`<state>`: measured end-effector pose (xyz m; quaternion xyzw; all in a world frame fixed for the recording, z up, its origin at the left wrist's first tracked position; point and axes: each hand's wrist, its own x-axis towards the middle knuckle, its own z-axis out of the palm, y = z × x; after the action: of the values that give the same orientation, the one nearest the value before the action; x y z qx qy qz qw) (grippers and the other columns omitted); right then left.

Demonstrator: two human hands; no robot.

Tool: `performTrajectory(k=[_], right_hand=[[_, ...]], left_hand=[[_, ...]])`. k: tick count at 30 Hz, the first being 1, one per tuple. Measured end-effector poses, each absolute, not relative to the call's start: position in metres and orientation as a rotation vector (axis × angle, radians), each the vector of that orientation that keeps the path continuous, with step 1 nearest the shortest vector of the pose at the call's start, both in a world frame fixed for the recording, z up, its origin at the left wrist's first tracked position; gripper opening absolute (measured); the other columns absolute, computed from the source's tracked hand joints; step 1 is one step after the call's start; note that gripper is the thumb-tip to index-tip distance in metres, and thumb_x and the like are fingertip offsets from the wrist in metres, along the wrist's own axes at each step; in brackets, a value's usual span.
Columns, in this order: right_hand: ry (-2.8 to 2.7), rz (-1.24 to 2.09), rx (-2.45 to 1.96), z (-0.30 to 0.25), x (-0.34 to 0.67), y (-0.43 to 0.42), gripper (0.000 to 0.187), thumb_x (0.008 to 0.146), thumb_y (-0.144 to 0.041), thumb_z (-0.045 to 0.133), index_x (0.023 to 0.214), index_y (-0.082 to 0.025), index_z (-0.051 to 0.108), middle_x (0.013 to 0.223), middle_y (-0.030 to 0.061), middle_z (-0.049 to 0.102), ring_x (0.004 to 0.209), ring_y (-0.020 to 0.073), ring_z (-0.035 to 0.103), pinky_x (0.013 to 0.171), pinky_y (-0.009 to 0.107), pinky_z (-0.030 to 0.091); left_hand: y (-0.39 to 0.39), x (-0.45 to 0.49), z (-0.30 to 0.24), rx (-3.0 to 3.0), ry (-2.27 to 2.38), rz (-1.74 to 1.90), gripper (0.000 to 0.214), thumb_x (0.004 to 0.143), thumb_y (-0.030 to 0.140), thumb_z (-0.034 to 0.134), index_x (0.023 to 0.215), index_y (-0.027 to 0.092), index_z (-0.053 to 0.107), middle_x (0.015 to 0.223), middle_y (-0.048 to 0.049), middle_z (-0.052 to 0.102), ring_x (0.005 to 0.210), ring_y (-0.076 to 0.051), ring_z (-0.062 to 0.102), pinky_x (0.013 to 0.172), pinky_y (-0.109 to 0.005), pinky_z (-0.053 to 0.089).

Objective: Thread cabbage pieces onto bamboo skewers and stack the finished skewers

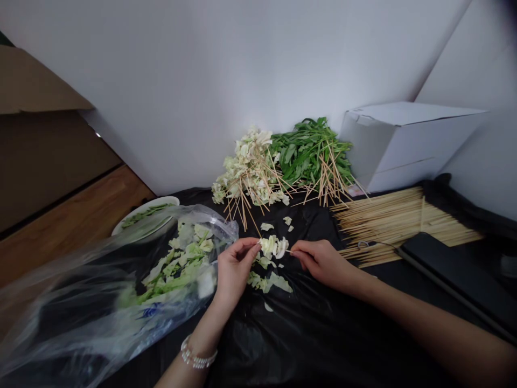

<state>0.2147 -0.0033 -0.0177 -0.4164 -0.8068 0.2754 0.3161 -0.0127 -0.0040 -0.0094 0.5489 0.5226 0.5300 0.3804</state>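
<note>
Between my hands is a thin wooden skewer with several pale cabbage pieces (273, 247) threaded on it. My left hand (238, 264), with a beaded bracelet (197, 355) at the wrist, pinches at the left end of the threaded cabbage. On the other side, my right hand (317, 261) is closed on the bare part of the skewer. Loose cabbage scraps (274, 282) lie on the black plastic sheet (278, 339) under and beyond my hands. An open clear plastic bag (169, 318) of torn cabbage leaves (186, 258) rests close to my left hand.
Against the wall are piles of skewered cabbage (252, 156) and skewered leafy greens (302, 151). Bare skewers (388, 221) spread at the right, by a white box (407, 143) and a dark flat case (452, 275). A white plate (173, 200) with green pieces stands behind the bag.
</note>
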Motion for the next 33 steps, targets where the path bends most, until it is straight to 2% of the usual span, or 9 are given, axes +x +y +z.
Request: performTrajectory(k=[6,12,21,29,33], right_hand=[[-2.110,0.736,-1.087,-0.0185,0.2127,-0.0045,0.023,0.095,-0.025,0.045,0.081,-0.020,0.062,0.062,-0.0013,0.060,0.056,0.0119,0.055,0.059,0.024,0.037],[-2.102,0.632,-1.063,-0.0210,0.2125,-0.0050,0.020,0.094,-0.024,0.046,0.082,-0.020,0.061,0.071,0.0006,0.063,0.064,0.0128,0.056,0.063,0.024,0.038],[-2.132,0.789,-1.062,-0.0151,0.2127,-0.0064,0.023,0.095,-0.024,0.041,0.078,-0.020,0.055,0.058,-0.0029,0.053,0.053,0.0111,0.050,0.056,0.024,0.034],[-2.117,0.692,-1.072,-0.0162,0.2112,-0.0066,0.019,0.093,-0.023,0.045,0.078,-0.020,0.055,0.065,-0.0012,0.056,0.058,0.0114,0.050,0.058,0.024,0.034],[-2.118,0.759,-1.059,-0.0158,0.2116,-0.0068,0.020,0.094,-0.024,0.043,0.078,-0.020,0.055,0.061,-0.0019,0.055,0.055,0.0115,0.050,0.057,0.025,0.034]], left_hand=[[-0.0063,-0.0110,-0.0136,1.423,1.386,1.337,0.016,0.075,0.029,0.075,0.085,0.017,0.075,0.083,-0.0044,0.077,0.075,-0.017,0.070,0.071,-0.025,0.054],[-0.0086,-0.0065,-0.0106,1.404,1.390,1.352,0.014,0.073,0.028,0.075,0.082,0.017,0.076,0.082,-0.0043,0.078,0.073,-0.017,0.071,0.070,-0.025,0.054],[-0.0109,-0.0053,-0.0089,1.431,1.393,1.353,0.014,0.074,0.028,0.075,0.084,0.018,0.077,0.082,-0.0040,0.078,0.076,-0.018,0.071,0.073,-0.025,0.054],[-0.0111,-0.0043,-0.0110,1.431,1.388,1.348,0.012,0.074,0.027,0.075,0.083,0.019,0.077,0.083,-0.0032,0.078,0.075,-0.016,0.071,0.072,-0.023,0.054],[-0.0114,-0.0031,-0.0104,1.417,1.380,1.341,0.012,0.074,0.027,0.075,0.082,0.018,0.077,0.082,-0.0036,0.078,0.074,-0.017,0.071,0.071,-0.024,0.055]])
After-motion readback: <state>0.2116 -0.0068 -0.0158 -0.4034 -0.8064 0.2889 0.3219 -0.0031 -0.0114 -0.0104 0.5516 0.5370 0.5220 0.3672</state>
